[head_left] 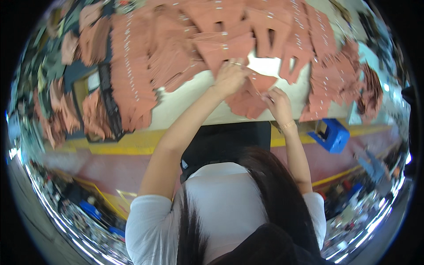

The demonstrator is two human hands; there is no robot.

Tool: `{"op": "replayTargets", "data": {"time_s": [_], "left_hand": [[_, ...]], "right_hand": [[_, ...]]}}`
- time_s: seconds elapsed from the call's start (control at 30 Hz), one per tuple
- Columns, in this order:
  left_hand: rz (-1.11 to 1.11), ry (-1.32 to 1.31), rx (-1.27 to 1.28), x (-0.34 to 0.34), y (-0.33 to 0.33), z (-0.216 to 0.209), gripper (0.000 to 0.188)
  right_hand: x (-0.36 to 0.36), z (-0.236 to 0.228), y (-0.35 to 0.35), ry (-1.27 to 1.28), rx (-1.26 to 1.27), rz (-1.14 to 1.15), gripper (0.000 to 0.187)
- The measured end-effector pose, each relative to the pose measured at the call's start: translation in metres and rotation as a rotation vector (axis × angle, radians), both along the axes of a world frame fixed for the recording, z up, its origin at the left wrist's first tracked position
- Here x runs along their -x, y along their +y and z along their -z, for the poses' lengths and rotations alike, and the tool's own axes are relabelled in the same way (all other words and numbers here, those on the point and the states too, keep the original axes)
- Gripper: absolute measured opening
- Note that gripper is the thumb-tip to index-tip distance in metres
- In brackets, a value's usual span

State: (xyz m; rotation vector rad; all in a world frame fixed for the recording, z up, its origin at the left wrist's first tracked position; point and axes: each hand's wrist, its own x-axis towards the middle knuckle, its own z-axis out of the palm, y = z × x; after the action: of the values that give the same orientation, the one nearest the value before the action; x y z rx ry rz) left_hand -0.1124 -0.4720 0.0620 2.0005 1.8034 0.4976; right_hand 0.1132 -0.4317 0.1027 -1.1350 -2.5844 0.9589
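Note:
Salmon-coloured cut pieces, thin and flat like fabric or leather with small white tags, lie in overlapping rows across the pale table. Near the table's front edge, my left hand (230, 78) reaches over the middle stack, its fingers curled at the top of a salmon cut piece (261, 82). My right hand (278, 105) pinches that piece's lower right edge between thumb and fingers. Beneath both hands more salmon pieces (248, 104) lie fanned out. Motion smears the left fingertips a little, and the hand covers part of the piece.
A long tagged row of pieces (130, 70) runs down the left, beside a dark tray (110, 101) with bundled pieces. More bundles (331, 81) lie at the right. A blue plastic stool (334, 136) stands on the floor past the table's front edge. A black seat or bag (225, 139) is before me.

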Motion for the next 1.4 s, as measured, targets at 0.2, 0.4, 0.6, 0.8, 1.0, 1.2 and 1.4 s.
{"op": "replayTargets", "data": {"time_s": [0.2, 0.4, 0.6, 0.8, 1.0, 1.2, 1.4], "left_hand": [[0.070, -0.624, 0.170, 0.062, -0.080, -0.014, 0.028], [-0.517, -0.831, 0.576, 0.139, -0.235, -0.064, 0.027], [-0.963, -0.127, 0.324, 0.206, -0.319, -0.082, 0.021], [-1.109, 0.108, 0.058, 0.243, -0.299, -0.031, 0.013], [-1.165, 0.086, 0.077, 0.245, -0.289, -0.010, 0.019], [-1.074, 0.222, 0.143, 0.254, -0.282, -0.007, 0.017], [-1.009, 0.287, 0.000, 0.234, -0.273, -0.007, 0.055]], "right_hand": [[0.037, -0.059, -0.026, -0.166, 0.462, -0.049, 0.011], [0.143, -0.012, -0.080, 0.018, 0.839, -0.336, 0.018], [0.298, 0.063, -0.167, -0.015, 0.635, -0.587, 0.026], [0.371, 0.089, -0.192, -0.041, 0.463, -0.359, 0.025], [0.373, 0.090, -0.189, -0.157, 0.395, -0.315, 0.024], [0.377, 0.086, -0.194, -0.181, 0.233, -0.359, 0.030], [0.340, 0.048, -0.182, 0.077, 0.000, -0.286, 0.032]]}}
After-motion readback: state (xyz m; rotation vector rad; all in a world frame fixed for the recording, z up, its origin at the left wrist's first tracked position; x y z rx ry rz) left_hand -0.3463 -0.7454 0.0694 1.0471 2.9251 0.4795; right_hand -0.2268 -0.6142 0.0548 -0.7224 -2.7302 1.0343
